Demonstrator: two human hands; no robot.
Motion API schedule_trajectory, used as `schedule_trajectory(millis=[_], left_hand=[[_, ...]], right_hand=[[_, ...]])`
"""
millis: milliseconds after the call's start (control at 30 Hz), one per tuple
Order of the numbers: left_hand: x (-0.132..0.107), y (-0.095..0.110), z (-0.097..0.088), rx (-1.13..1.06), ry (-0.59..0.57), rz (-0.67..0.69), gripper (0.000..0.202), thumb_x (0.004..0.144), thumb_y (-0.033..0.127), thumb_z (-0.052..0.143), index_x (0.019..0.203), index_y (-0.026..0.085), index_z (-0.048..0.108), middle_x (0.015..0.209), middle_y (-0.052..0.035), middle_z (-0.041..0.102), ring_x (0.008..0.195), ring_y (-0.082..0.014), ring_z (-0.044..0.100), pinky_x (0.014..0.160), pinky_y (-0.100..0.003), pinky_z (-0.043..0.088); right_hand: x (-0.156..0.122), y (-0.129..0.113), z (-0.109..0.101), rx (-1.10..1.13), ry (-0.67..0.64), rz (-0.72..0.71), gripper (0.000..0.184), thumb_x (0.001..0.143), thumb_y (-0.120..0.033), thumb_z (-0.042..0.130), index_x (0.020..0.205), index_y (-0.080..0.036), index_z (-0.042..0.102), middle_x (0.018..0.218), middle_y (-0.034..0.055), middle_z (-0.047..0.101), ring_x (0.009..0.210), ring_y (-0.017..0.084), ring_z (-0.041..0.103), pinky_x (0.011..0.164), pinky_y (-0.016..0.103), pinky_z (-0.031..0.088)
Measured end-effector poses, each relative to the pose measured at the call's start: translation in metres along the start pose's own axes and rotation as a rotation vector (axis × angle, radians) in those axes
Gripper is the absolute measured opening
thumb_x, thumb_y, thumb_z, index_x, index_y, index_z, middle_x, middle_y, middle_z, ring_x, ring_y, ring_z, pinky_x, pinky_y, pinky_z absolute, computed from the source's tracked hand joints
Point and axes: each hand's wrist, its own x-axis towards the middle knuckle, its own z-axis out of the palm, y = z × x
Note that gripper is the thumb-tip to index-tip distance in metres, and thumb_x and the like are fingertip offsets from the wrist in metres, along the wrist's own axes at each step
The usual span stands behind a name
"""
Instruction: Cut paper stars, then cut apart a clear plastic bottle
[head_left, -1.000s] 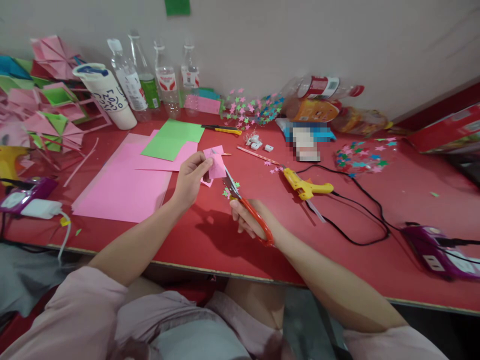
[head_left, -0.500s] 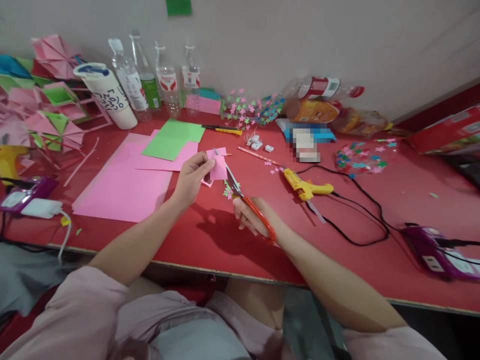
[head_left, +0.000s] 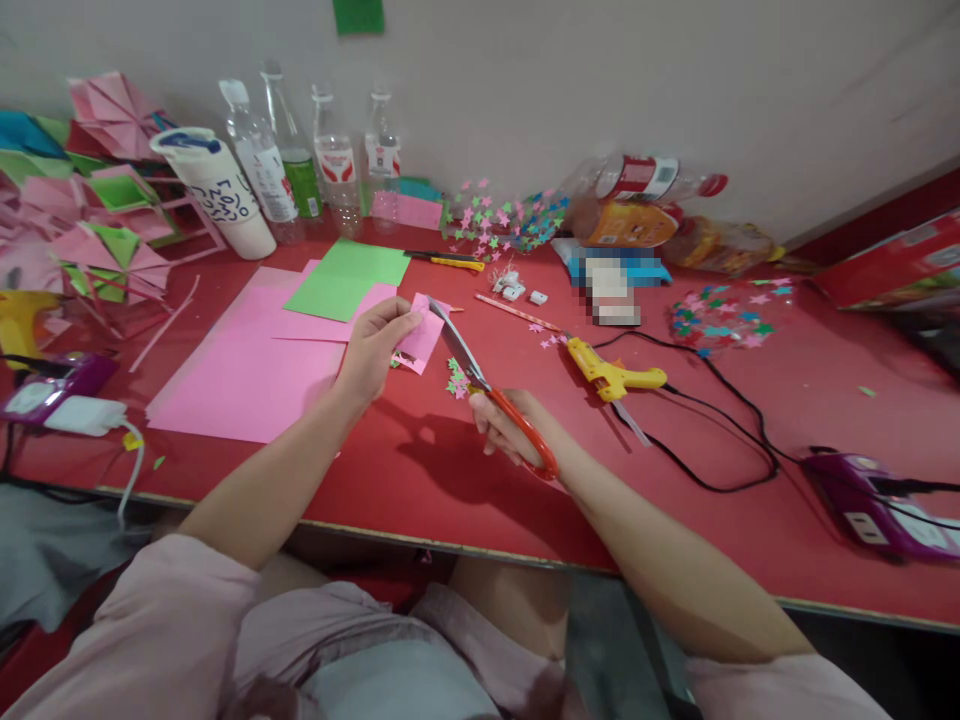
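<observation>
My left hand (head_left: 375, 345) pinches a small piece of pink paper (head_left: 425, 343) between thumb and fingers, over the red table (head_left: 420, 490). My right hand (head_left: 506, 432) is wrapped round the orange-handled scissors (head_left: 514, 410), their blade tips at the paper's upper part; I can't tell whether they touch it. Small green and pink stars (head_left: 457, 379) lie near the blades.

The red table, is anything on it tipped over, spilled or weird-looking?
Yes: at the back right, a red-capped plastic bottle lies on its side, while four bottles at the back left stand upright. A green scrap sits alone on the right. I see no liquid spilled, and the red-handled scissors in the right hand look fine.
</observation>
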Motion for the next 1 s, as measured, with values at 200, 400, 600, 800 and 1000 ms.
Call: schedule_trajectory(millis=[200, 400, 600, 800, 1000], left_hand=[[0.001, 0.002, 0.001, -0.115, 0.003, -0.158, 0.019, 0.075, 0.034, 0.063, 0.070, 0.019, 0.054, 0.056, 0.0043, 0.055, 0.045, -0.0064, 0.055, 0.044, -0.018, 0.043], [-0.002, 0.003, 0.004, -0.246, -0.136, -0.408, 0.019, 0.074, 0.032, 0.065, 0.079, 0.015, 0.058, 0.063, 0.0012, 0.063, 0.046, -0.0048, 0.057, 0.045, -0.015, 0.046], [0.000, 0.006, 0.002, -0.216, -0.019, -0.225, 0.020, 0.072, 0.028, 0.067, 0.065, 0.016, 0.053, 0.044, 0.0070, 0.048, 0.034, -0.0007, 0.039, 0.034, -0.013, 0.029], [-0.002, 0.004, 0.004, -0.068, 0.010, -0.090, 0.019, 0.074, 0.032, 0.066, 0.070, 0.018, 0.054, 0.052, 0.0057, 0.057, 0.039, -0.0030, 0.049, 0.039, -0.016, 0.038], [-0.004, 0.002, 0.006, -0.080, 0.011, -0.086, 0.019, 0.074, 0.032, 0.065, 0.073, 0.018, 0.053, 0.053, 0.0056, 0.060, 0.038, -0.0035, 0.051, 0.040, -0.016, 0.040]], right_hand=[[-0.001, -0.006, 0.003, 0.009, 0.038, 0.044, 0.057, 0.070, -0.076, 0.058, 0.057, -0.021, 0.047, 0.030, -0.0086, 0.037, 0.025, 0.007, 0.039, 0.038, 0.024, 0.045], [-0.010, -0.014, 0.005, 0.031, 0.099, -0.029, 0.055, 0.073, -0.074, 0.055, 0.058, -0.022, 0.045, 0.032, -0.0083, 0.036, 0.028, 0.008, 0.042, 0.033, 0.021, 0.035], [-0.007, -0.012, 0.006, -0.002, 0.048, 0.003, 0.054, 0.070, -0.072, 0.059, 0.056, -0.021, 0.046, 0.033, -0.0073, 0.037, 0.030, 0.009, 0.045, 0.030, 0.019, 0.032], [-0.011, -0.015, 0.009, 0.027, 0.034, 0.013, 0.049, 0.074, -0.065, 0.059, 0.058, -0.021, 0.046, 0.034, -0.0074, 0.038, 0.029, 0.008, 0.041, 0.029, 0.018, 0.030], [-0.010, -0.015, 0.008, -0.008, 0.019, 0.007, 0.047, 0.077, -0.064, 0.057, 0.061, -0.020, 0.048, 0.036, -0.0062, 0.042, 0.030, 0.008, 0.043, 0.031, 0.019, 0.031]])
